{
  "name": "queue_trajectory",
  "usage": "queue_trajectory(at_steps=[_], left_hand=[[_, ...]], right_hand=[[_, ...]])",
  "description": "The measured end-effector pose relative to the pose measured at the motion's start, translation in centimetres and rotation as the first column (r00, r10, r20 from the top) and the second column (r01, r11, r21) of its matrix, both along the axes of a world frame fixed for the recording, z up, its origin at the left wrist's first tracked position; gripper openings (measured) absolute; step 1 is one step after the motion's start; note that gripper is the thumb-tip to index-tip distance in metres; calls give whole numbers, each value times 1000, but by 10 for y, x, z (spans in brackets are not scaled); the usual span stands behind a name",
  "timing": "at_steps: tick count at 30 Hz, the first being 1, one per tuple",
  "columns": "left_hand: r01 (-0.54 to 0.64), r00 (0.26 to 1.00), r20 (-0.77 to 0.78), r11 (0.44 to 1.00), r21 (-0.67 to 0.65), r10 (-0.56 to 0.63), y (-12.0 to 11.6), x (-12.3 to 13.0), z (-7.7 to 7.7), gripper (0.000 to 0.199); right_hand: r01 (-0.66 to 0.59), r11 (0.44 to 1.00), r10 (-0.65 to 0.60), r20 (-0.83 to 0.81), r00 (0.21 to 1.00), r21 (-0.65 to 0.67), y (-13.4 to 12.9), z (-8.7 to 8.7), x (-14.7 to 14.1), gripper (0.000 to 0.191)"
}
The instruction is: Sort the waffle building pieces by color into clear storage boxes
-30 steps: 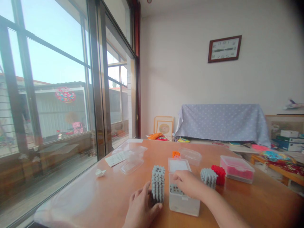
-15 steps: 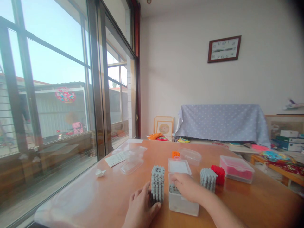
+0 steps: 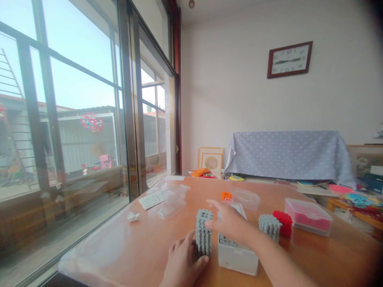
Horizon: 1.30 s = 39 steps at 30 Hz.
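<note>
My left hand (image 3: 186, 257) is wrapped round the lower part of an upright stack of grey toothed, interlocking plastic pieces (image 3: 204, 235), thumb at the front and fingers behind on the left. My right hand (image 3: 229, 219) is above the translucent plastic box (image 3: 237, 261), at the upper right of the stack. Its thumb reaches the stack's upper edge and its index finger is stretched out apart from the thumb, with no piece visible between them. More grey pieces (image 3: 226, 240) lie inside the box. The box's open lid (image 3: 239, 209) is partly hidden behind my right hand.
To the right stand a second grey block of pieces (image 3: 270, 227), a red block (image 3: 283, 224) and a clear box with pink contents (image 3: 308, 217). Behind are an orange piece (image 3: 226, 196) and a clear lid (image 3: 245, 199). Crumpled paper (image 3: 133, 217) and a printed sheet (image 3: 153, 199) lie left.
My right hand has come up out of the box and moved left to the top of the grey stack. My left hand keeps its grip. The view has shifted slightly left.
</note>
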<state>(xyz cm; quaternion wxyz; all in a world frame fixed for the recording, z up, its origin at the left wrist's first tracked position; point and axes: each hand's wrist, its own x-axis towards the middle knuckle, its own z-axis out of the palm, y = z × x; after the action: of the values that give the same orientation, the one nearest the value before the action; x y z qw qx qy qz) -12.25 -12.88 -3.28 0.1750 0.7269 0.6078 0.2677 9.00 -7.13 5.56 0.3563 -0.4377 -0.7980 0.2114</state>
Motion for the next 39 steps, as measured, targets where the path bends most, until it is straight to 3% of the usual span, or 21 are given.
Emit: queue_trajectory(at_steps=[7,12,16,20,25,33,39], left_hand=[[4,1000,2,1000,-4,-4,-2,-1,1,74],[12,1000,20,1000,21,-12,-2,-2,-1,73],[9,1000,22,1000,23,-9,-2,-1,0,72],[-3,1000,-12,1000,7,3,-3,0,1,72],[5,1000,-22,1000,4,-5,-1,-1,-1,76],[1,1000,-31,1000,20,0,2,-3,-4,77],[-2,1000,-30,1000,8,2,2,-2,-4,74]], right_hand=[[31,1000,-31,-2,1000,-4,3,-3,-6,64],[88,996,-88,-67,994,-5,-2,2,15,55],[114,989,-104,104,989,-93,-5,1,42,41],[131,974,-68,313,947,-184,-4,-14,54,41],[138,967,-50,371,927,-216,6,-30,52,39],[152,969,-69,381,922,-193,14,-38,51,31],[122,983,-73,318,945,-139,5,-32,48,19]])
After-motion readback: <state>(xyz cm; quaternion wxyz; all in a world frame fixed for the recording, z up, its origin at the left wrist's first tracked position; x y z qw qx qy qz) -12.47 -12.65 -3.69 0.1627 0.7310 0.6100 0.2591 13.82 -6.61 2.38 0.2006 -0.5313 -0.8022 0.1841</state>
